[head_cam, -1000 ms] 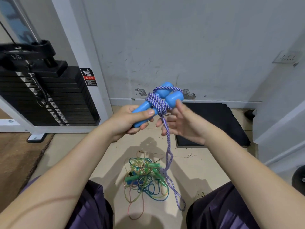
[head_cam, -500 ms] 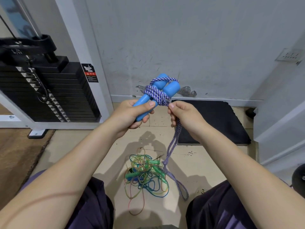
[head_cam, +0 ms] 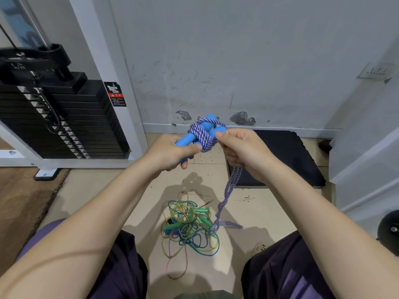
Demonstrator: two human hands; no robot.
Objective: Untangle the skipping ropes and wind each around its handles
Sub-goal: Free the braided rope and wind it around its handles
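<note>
purple rope (head_cam: 201, 134) partly wound on blue handles (head_cam: 190, 140), gripped by left hand (head_cam: 170, 153); right hand (head_cam: 241, 151) pinches slack, tail trailing to floor (head_cam: 269, 212). green/blue tangle (head_cam: 187, 225) on floor untouched.

Both forearms are seen bare from the elbows to the hands; no sleeves, watches, rings or bands are seen on them. The left hand (head_cam: 170, 152) and the right hand (head_cam: 241, 147) are ungloved. Dark purple shorts (head_cam: 121, 268) of a loose, lightly creased fabric are worn, seen at seven and five o'clock, with a lighter purple patch on the outer edge of each leg.
</note>
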